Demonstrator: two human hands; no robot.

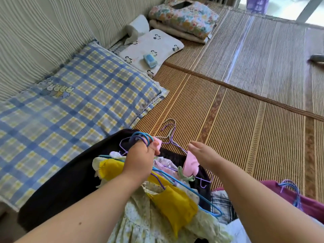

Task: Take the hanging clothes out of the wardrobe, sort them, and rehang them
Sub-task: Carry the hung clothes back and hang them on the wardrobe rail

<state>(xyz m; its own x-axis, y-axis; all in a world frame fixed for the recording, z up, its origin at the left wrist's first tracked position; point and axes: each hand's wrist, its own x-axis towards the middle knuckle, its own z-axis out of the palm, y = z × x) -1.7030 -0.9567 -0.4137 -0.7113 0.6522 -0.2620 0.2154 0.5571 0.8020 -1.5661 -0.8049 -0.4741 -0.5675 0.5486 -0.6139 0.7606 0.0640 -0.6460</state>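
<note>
My left hand [140, 156] curls round a bunch of blue and purple wire hanger hooks [140, 136], so the small clothes stay together as one bundle. A yellow-and-floral dress [168, 202] and a pink garment [191, 163] trail below it, over a black cloth [61, 181] on the woven straw bed mat [236, 120]. My right hand [201, 153] is flat and empty beside the pink piece, probably ready to separate it for sorting.

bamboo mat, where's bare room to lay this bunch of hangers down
The widest bare patch of the bamboo mat lies ahead of the right hand, between the plaid pillow and the magenta garment. Beyond the brown seam is bare too. Crowded: the clothes pile under the left hand gripping the hangers.
</note>
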